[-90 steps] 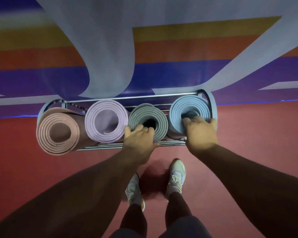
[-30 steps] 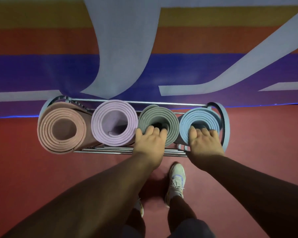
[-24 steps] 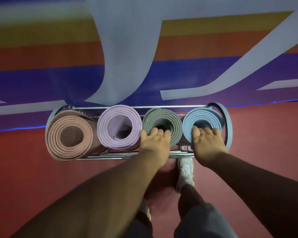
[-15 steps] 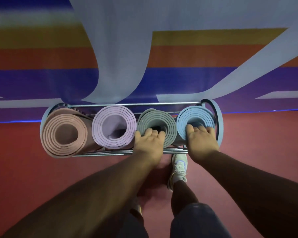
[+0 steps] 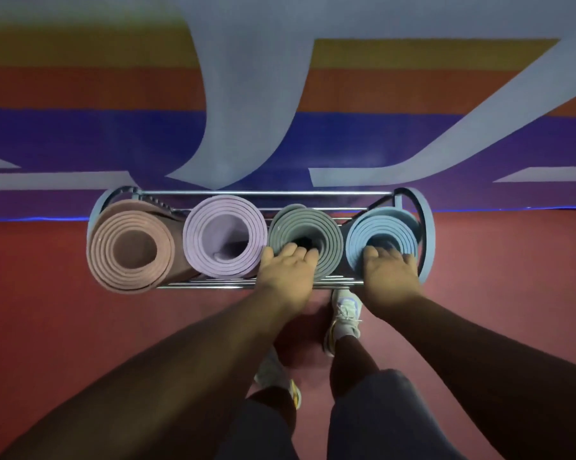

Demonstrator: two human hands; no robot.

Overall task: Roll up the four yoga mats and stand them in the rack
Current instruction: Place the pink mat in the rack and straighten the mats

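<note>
Rack [image 5: 263, 193] holds 4 rolled mats upright. My left hand [image 5: 288, 272] rests flat-fingered on the green mat [image 5: 305, 224]; my right hand [image 5: 389, 273] likewise on the blue mat [image 5: 384, 227].

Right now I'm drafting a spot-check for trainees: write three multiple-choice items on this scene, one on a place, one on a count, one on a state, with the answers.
1. Which mat stands at the far left of the rack?
A. pink mat
B. blue mat
C. green mat

2. How many rolled mats are in the rack?
A. two
B. three
C. four

3. What is the left hand doing?
A. hanging free
B. resting on the green mat's top
C. gripping the rack's bar

Answers:
1. A: the pink mat fills the left end.
2. C: pink, purple mat, green mat and blue mat stand side by side.
3. B: the left hand lies on the green roll's top, as the right hand does on the blue.
</note>
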